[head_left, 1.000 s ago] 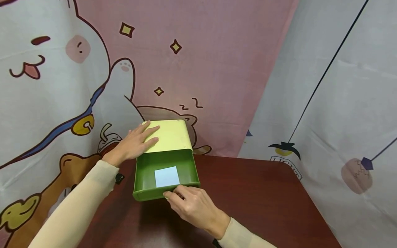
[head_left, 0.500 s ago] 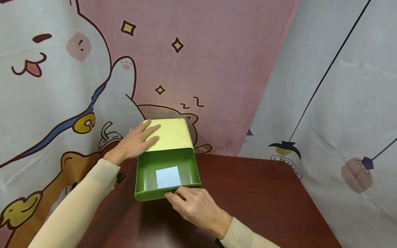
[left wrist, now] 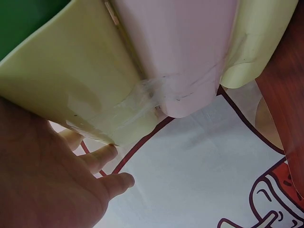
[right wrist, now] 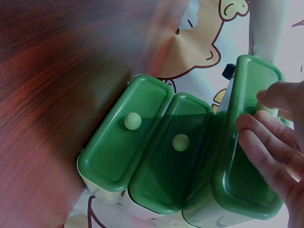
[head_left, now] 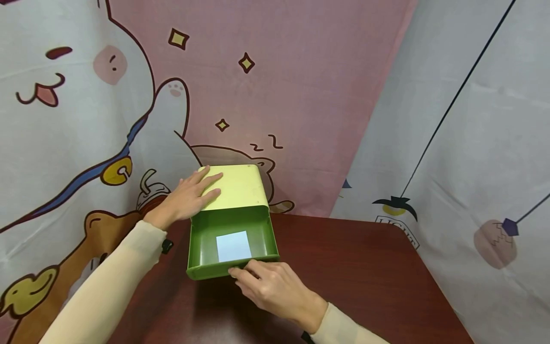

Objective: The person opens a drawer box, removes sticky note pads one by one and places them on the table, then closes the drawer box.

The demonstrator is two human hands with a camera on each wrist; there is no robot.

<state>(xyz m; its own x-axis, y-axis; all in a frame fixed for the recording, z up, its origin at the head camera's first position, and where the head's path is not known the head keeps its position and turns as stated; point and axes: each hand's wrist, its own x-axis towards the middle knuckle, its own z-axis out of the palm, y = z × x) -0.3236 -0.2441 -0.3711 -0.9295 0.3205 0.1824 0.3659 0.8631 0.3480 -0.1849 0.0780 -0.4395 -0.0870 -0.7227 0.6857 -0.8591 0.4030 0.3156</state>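
While your left hand (head_left: 185,198) lies outspread on yellow casing (head_left: 240,187), right hand (head_left: 278,292) pinches knob (right wrist: 267,110) below near edge (head_left: 215,266) of drawer (head_left: 260,239); desk (head_left: 352,267) stretches right.

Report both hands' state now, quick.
Left hand: open, fingers spread on top of the yellow cabinet.
Right hand: closed, pinching the knob of the pulled-out green drawer.

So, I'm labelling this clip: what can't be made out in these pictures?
Back of the top drawer: head view, covered by the yellow casing.
Insides of the middle drawer and bottom drawer: right wrist view, both shut.
Underside of the pale sheet: head view, hidden by the sheet itself.
Part of the right hand: right wrist view, cut by the edge.
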